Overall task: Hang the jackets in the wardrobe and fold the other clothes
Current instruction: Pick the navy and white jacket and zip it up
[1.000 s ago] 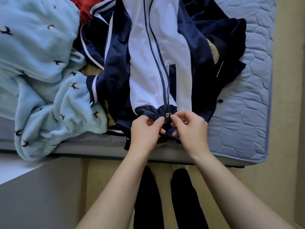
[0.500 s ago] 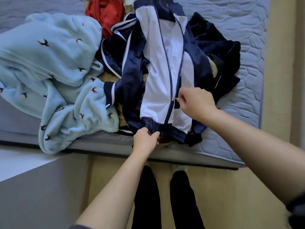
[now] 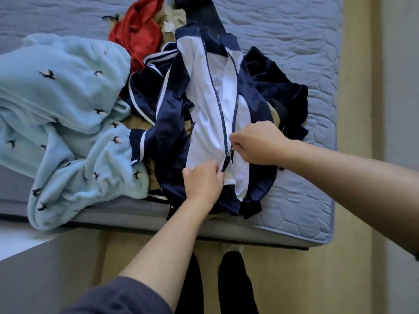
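Since the earlier frame the left hand (image 3: 201,181) has gone up from the hem and now grips the white front of the jacket (image 3: 204,98), just below the zipper slider (image 3: 230,153). The right hand (image 3: 256,143) pinches the pull of the slider. Above it the zipper is open up to the collar. The jacket lies over other clothes near the front edge of the mattress (image 3: 306,211). I judge that hanging must wait until the closing is finished.

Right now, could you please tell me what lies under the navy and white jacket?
Tan fabric and a dark navy garment poke out from beneath the jacket, on the mattress. The jacket covers the rest of them.
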The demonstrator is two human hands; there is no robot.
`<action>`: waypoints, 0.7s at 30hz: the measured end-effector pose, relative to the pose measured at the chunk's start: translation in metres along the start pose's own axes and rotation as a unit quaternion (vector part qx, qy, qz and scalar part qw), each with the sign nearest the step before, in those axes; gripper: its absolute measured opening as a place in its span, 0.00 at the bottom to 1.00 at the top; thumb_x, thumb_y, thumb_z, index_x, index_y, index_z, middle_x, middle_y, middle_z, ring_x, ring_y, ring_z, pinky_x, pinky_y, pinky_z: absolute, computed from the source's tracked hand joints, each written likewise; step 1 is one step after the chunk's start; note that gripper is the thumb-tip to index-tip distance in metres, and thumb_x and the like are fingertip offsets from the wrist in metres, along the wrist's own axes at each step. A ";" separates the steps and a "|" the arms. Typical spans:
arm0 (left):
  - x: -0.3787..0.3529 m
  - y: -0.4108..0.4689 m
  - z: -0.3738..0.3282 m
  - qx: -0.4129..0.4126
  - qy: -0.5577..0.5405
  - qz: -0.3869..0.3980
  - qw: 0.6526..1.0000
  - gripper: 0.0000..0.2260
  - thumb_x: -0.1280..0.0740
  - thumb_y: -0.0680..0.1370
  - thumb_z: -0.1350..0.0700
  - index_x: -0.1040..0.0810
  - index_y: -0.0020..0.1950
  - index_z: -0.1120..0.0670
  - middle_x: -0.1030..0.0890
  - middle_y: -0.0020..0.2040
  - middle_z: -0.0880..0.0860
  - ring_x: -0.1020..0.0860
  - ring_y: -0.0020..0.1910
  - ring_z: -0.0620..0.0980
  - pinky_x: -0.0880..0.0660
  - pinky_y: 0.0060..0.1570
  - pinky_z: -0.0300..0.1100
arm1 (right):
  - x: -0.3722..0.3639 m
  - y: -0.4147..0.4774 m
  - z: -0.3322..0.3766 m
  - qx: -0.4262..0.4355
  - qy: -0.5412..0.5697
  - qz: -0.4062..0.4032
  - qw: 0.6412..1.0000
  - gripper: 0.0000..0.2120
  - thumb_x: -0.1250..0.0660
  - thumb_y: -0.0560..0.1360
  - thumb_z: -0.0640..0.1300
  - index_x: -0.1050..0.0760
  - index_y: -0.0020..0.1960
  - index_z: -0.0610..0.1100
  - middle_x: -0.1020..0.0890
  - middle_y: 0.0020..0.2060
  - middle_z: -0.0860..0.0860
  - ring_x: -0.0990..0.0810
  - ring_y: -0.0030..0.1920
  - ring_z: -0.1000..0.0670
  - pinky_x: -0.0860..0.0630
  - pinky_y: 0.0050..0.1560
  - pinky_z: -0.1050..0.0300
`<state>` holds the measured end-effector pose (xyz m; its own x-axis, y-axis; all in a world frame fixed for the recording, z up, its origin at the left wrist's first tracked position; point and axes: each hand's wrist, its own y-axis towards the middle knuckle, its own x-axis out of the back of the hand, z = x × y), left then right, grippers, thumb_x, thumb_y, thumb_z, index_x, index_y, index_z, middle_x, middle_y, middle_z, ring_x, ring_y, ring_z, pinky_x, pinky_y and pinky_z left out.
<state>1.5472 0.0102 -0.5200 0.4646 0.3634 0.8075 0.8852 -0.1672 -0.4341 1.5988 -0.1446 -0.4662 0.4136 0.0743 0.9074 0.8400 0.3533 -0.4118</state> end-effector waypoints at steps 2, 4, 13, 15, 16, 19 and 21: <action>-0.003 -0.003 0.013 0.001 0.040 0.036 0.999 0.10 0.39 0.78 0.52 0.31 0.36 0.51 0.25 0.36 0.49 0.26 0.41 0.56 0.43 0.44 0.45 | 0.008 0.010 -0.008 0.029 -0.068 -0.009 0.997 0.08 0.42 0.76 0.42 0.34 0.39 0.46 0.32 0.29 0.52 0.30 0.32 0.44 0.45 0.28 0.58; -0.009 -0.006 0.034 0.030 0.091 0.085 0.992 0.14 0.39 0.78 0.52 0.35 0.33 0.52 0.28 0.34 0.49 0.26 0.41 0.55 0.41 0.46 0.45 | 0.021 0.020 -0.018 0.013 -0.091 -0.036 0.995 0.06 0.40 0.76 0.41 0.32 0.40 0.46 0.28 0.32 0.51 0.30 0.32 0.44 0.47 0.28 0.59; 0.009 0.014 0.029 0.061 0.072 0.099 0.991 0.07 0.38 0.76 0.50 0.30 0.41 0.51 0.24 0.39 0.49 0.25 0.45 0.53 0.40 0.49 0.46 | 0.037 0.027 -0.021 -0.004 0.003 -0.038 0.999 0.08 0.44 0.79 0.46 0.35 0.41 0.49 0.28 0.37 0.50 0.30 0.37 0.42 0.35 0.37 0.54; 0.020 0.030 0.003 0.029 0.016 0.055 0.998 0.07 0.37 0.76 0.49 0.31 0.41 0.51 0.25 0.37 0.48 0.27 0.42 0.53 0.39 0.50 0.47 | 0.033 0.029 -0.019 0.000 0.010 -0.033 0.999 0.08 0.44 0.79 0.46 0.36 0.41 0.48 0.28 0.36 0.50 0.30 0.36 0.42 0.36 0.35 0.55; 0.024 0.038 -0.007 0.013 -0.007 0.030 0.999 0.08 0.37 0.76 0.50 0.32 0.40 0.51 0.26 0.35 0.48 0.28 0.39 0.53 0.38 0.49 0.47 | 0.032 0.029 -0.018 0.003 0.009 -0.033 0.999 0.08 0.44 0.79 0.46 0.36 0.41 0.48 0.28 0.36 0.50 0.30 0.36 0.43 0.37 0.35 0.55; 0.028 0.048 -0.018 -0.017 -0.011 -0.013 1.000 0.10 0.38 0.76 0.55 0.35 0.36 0.51 0.29 0.33 0.48 0.30 0.38 0.53 0.39 0.46 0.45 | 0.032 0.028 -0.019 -0.001 0.004 -0.044 0.999 0.08 0.44 0.78 0.45 0.36 0.41 0.47 0.28 0.35 0.50 0.30 0.35 0.42 0.38 0.33 0.55; 0.023 0.043 -0.010 -0.018 0.013 0.001 1.000 0.08 0.39 0.76 0.55 0.34 0.37 0.51 0.29 0.33 0.48 0.31 0.38 0.54 0.40 0.47 0.46 | 0.033 0.025 -0.024 0.004 -0.026 -0.046 0.999 0.06 0.44 0.77 0.44 0.36 0.41 0.48 0.31 0.32 0.52 0.31 0.35 0.43 0.41 0.32 0.56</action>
<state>1.5965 0.0027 -0.5161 0.4665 0.3386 0.8172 0.8843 -0.2014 -0.4213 1.6417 -0.1553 -0.4488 0.3163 0.0888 0.9445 0.8705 0.3684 -0.3262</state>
